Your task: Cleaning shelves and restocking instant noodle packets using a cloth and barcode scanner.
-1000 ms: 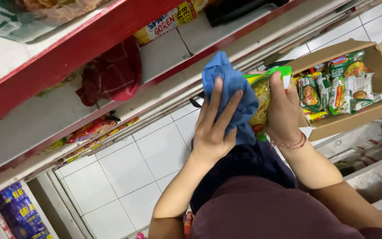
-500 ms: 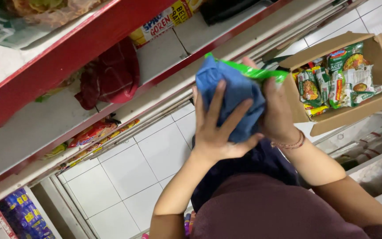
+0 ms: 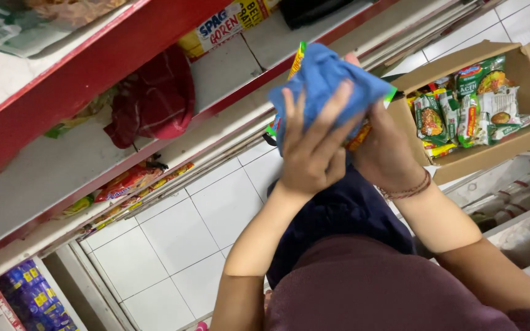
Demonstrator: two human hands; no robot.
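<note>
Fingers [image 3: 332, 116] of the left hand [image 3: 314, 153] lie spread flat on the blue cloth [image 3: 323, 79], pressing it on a noodle packet [image 3: 299, 58]; the right hand [image 3: 387, 150], just beside, grips that packet from behind. Beyond the cloth: cardboard box [image 3: 526, 79] of packets, red shelf [image 3: 93, 67]

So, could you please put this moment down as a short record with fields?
setting: shop aisle, white tiled floor
left hand: pressed flat on a blue cloth
right hand: holds a food packet under the cloth
cardboard box: open, full of packets, right of the hands
shelf: white, red-edged, red cloth bundle on it
</note>
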